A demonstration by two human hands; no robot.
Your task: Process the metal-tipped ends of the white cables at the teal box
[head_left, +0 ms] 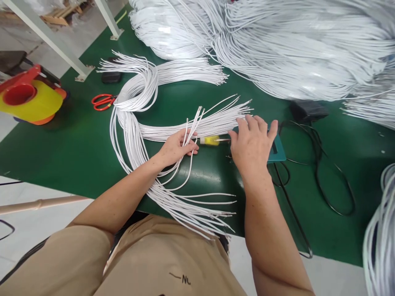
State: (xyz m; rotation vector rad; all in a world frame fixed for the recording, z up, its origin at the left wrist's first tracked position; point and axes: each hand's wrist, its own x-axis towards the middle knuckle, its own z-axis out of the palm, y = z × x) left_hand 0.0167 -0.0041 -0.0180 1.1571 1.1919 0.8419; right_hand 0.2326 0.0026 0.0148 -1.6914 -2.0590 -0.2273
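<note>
My left hand [178,147] pinches a few thin white wires [194,121] whose stripped ends stick up over the green table [77,139]. These wires belong to a long looped bundle of white wires [135,135] that trails off the table's near edge. My right hand [252,142] lies palm down with fingers spread, resting on a small teal box [277,150] and touching the wire ends. A small tool with a yellow handle [210,140] lies between my hands.
Large heaps of white wires [277,45] fill the back of the table. Red scissors [103,101] lie at the left, near a small black case [111,77]. Black cables [321,164] run from a black box [308,110]. A red and yellow object [27,96] stands on the floor at left.
</note>
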